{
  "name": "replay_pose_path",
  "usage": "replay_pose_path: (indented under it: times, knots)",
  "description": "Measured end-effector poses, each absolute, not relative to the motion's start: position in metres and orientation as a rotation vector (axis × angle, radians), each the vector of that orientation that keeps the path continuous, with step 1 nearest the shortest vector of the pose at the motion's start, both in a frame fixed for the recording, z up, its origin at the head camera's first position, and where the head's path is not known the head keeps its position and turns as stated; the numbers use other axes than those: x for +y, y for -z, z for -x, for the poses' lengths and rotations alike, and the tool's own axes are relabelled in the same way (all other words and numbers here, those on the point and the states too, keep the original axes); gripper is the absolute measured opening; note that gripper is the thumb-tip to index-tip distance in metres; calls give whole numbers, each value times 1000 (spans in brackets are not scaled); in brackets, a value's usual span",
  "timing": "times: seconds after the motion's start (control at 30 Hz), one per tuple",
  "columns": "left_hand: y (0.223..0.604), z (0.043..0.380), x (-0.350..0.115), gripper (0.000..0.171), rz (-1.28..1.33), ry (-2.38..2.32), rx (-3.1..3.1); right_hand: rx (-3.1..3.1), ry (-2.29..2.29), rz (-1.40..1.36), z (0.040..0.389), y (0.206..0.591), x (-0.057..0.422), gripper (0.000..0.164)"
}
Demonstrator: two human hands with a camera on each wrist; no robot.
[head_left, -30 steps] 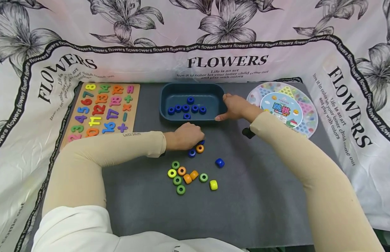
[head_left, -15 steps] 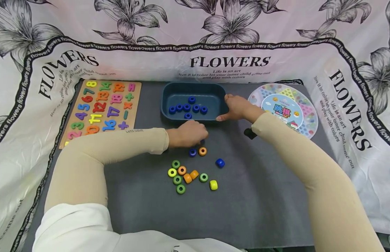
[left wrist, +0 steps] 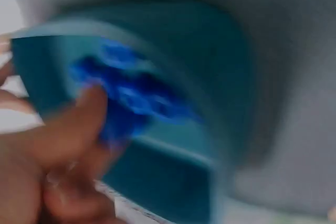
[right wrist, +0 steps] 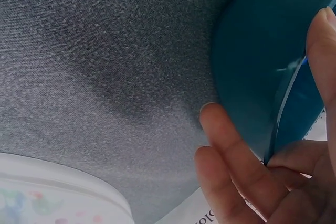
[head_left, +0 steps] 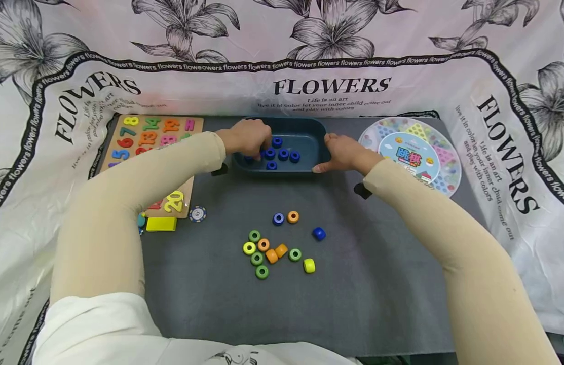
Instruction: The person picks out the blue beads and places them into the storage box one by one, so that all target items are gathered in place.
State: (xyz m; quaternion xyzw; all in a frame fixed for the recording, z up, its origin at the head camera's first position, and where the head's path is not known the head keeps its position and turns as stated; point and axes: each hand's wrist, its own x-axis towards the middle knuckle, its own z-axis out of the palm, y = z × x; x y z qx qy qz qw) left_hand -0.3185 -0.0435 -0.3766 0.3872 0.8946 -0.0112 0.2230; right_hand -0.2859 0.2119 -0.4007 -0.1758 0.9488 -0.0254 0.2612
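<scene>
My left hand (head_left: 249,137) reaches into the left end of a dark teal plastic tray (head_left: 309,133). In the blurred left wrist view, its thumb and fingers pinch a blue bead (left wrist: 119,125) above several other blue beads (left wrist: 157,100) on the tray floor. My right hand (head_left: 343,153) grips the tray's right end, with thumb and fingers spread along the rim; the right wrist view shows two fingers lying along the outside of the teal wall (right wrist: 252,72). Nearer me on the table lie two loose blue beads, one ring-up (head_left: 278,219), one on its side (head_left: 318,233).
Orange, green and yellow beads (head_left: 262,245) are scattered mid-table. A wooden number board (head_left: 183,200) lies left, partly under my left arm, beside a yellow block (head_left: 161,224) and a poker chip (head_left: 197,214). A round Chinese checkers board (head_left: 446,167) lies right.
My left hand has lifted from the beads in front of the tray and moved up and left into it, taking a blue bead along. The right hand stays at the tray's right end.
</scene>
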Motion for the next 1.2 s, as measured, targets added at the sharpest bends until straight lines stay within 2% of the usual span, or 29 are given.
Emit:
replay_pose_path:
  times: [0.13, 0.33, 0.73, 0.93, 1.2]
  knots:
    - [384, 333, -40, 35, -1101, 188, 2325, 2562, 83, 454, 287, 401, 210, 110]
    - [390, 342, -28, 36, -1183, 168, 2282, 2548, 97, 417, 286, 401, 209, 112]
    - [413, 343, -24, 27, -1226, 206, 2205, 2561, 100, 388, 283, 401, 213, 113]
    - [413, 341, -28, 31, -1204, 227, 2217, 2551, 100, 375, 283, 401, 211, 112]
    - [412, 338, -30, 15, -1291, 284, 2229, 2543, 125, 368, 283, 400, 213, 112]
